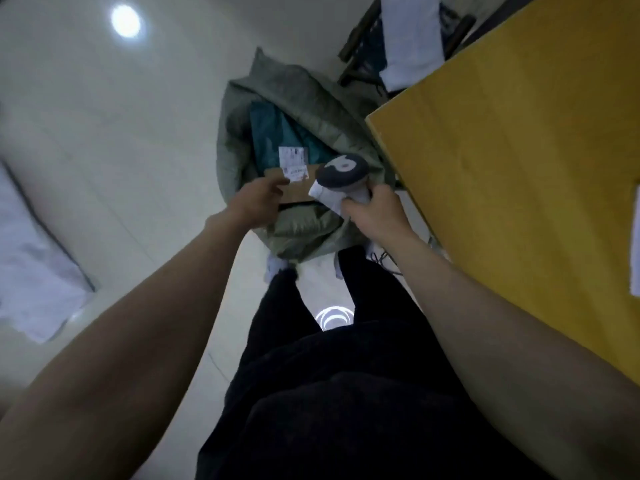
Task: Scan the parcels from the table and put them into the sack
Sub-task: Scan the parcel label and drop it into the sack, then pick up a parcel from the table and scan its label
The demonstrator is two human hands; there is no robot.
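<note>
We look down past our own arms at a grey-green sack (304, 109) standing open on the floor, just off the near-left corner of the yellow worktop (512, 161). Our left hand (258, 202) holds a flat brown cardboard parcel (294, 188) by its near-left edge, fingers curled round it, right over the sack's mouth. Our right hand (375, 213) is wrapped round the white handle of a barcode scanner (343, 176), whose dark head hangs just beside the parcel's right end, near its white label (296, 173). A teal parcel (277, 136) with its own label already lies inside the sack, beneath the brown one.

We judge the step in hand to be the hand-off between scanning and bagging: the parcel is poised above the opening. The next move likely calls for the left grip to let go so the parcel drops in flat, clear of the sack's folded rim, while the scanner stays out of its path.
</note>
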